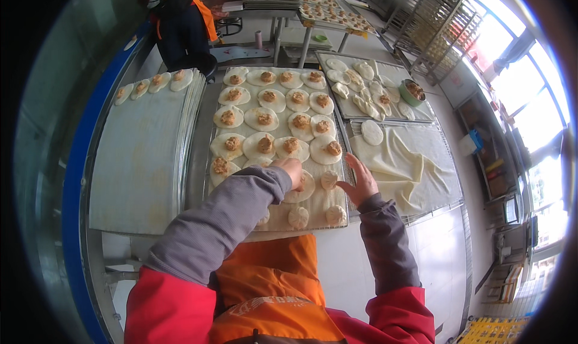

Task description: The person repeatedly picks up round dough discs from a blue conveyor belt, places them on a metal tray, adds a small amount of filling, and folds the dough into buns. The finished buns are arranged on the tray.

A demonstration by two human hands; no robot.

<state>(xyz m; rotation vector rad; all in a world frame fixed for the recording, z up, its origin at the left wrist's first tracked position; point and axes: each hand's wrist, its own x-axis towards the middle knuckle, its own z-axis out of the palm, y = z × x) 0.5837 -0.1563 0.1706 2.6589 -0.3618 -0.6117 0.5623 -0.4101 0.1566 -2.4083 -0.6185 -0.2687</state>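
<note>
A large tray [206, 145] in front of me holds rows of flat white dough rounds [265, 119] topped with orange-brown filling. My left hand [291, 170] reaches over the near rows. Its fingers are bent together at the edge of a filled dough round [306, 190]; the sleeve and hand hide part of their grip. To the right, my right hand [362, 184] has its fingers apart and holds nothing. It is beside a pleated, closed bun [329, 179]. More pleated buns [298, 217] sit along the tray's near edge.
Left, a stack of flat trays [141, 163] carries several filled rounds at its far end. On the right lie a crumpled cloth [400, 163], loose dough pieces [364, 103] and a green bowl of filling [412, 91]. Another person [183, 28] stands far left; racks [430, 25] stand far right.
</note>
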